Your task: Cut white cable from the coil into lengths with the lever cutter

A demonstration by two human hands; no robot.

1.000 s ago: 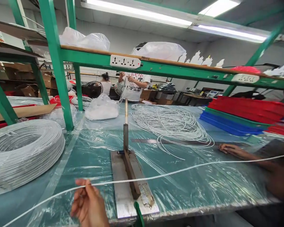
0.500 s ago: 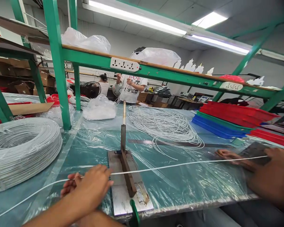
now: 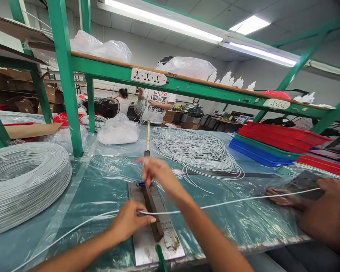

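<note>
A white cable (image 3: 226, 203) runs across the table from lower left to the hands of a person at the right. My left hand (image 3: 130, 221) is closed on it, just left of the cutter's brown bar (image 3: 150, 200). Over the far end of that bar is my right hand (image 3: 158, 173), blurred, its fingers bent near the upright lever (image 3: 148, 139); whether it touches the lever is unclear. The cutter's metal base plate (image 3: 143, 247) lies at the table's front edge, beside a green clamp handle (image 3: 161, 257).
A large cable coil (image 3: 25, 185) fills the left side. Loose cable (image 3: 195, 151) lies behind the cutter, near a metal ruler (image 3: 255, 175). Red trays (image 3: 280, 138) and blue trays (image 3: 252, 151) are stacked back right. Another person's hands (image 3: 328, 200) are at the right, and a green post (image 3: 70, 94) stands left.
My right hand has come from the lower left up to the lever. My left hand now pinches the cable beside the bar. The other person's lower hand has shifted slightly.
</note>
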